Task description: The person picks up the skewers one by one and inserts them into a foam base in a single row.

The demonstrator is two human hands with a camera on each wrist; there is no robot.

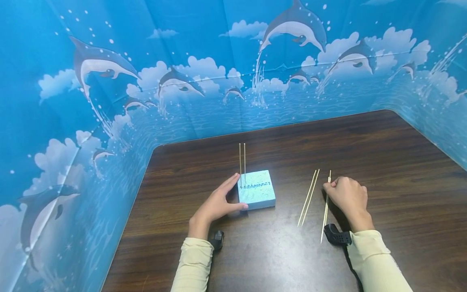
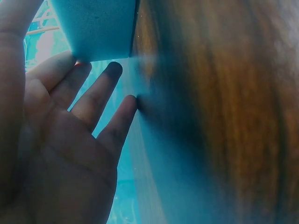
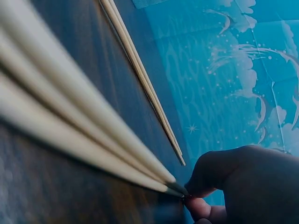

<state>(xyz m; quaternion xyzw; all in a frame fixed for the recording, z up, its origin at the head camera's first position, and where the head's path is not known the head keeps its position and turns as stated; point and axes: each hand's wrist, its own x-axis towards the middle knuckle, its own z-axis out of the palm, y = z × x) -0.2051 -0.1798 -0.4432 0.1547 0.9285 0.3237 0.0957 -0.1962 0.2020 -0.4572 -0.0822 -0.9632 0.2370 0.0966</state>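
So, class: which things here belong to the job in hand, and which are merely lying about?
In use:
- foam block, steadied by left hand
- two upright skewers stuck in it
- skewers pinched by right hand

Lying about:
- two loose skewers on the table
- dolphin backdrop

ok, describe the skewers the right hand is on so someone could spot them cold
On the dark wooden table, look right of the light blue foam block to the right hand. The skewers it pinches lie flat under its fingertips, running back toward the person. Unlike the loose pair to their left and the two upright skewers in the block, these are the only ones a hand touches.
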